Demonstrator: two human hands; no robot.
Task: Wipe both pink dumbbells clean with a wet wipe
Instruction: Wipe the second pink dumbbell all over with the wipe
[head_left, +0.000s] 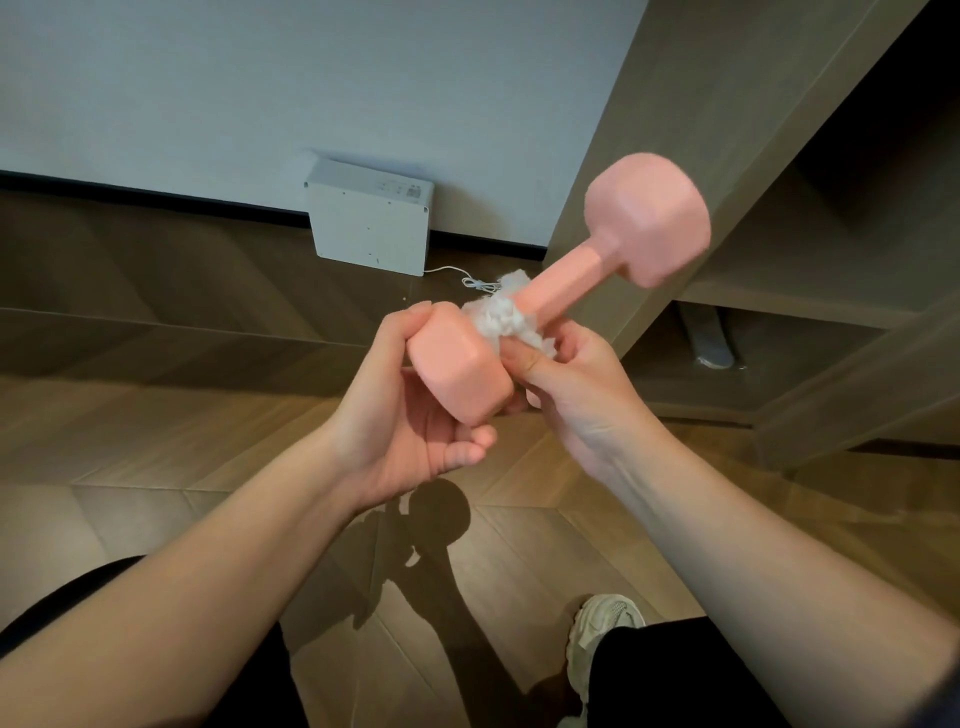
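The left hand (415, 415) is holding the near head of a pink dumbbell (566, 283) aloft, grip curled round it, while the right hand (576, 400) is pinching the wet wipe (498, 317) against the handle, seemingly wiping it, with the next move likely calling for a slide toward the far head.

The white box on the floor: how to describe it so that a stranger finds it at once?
Look at the pale wall at the back, where it meets the wooden floor. There, left of the wooden cabinet, a flat white box stands against the wall. Unlike anything near it, it is white and hard-edged, with a thin white cable at its lower right corner.
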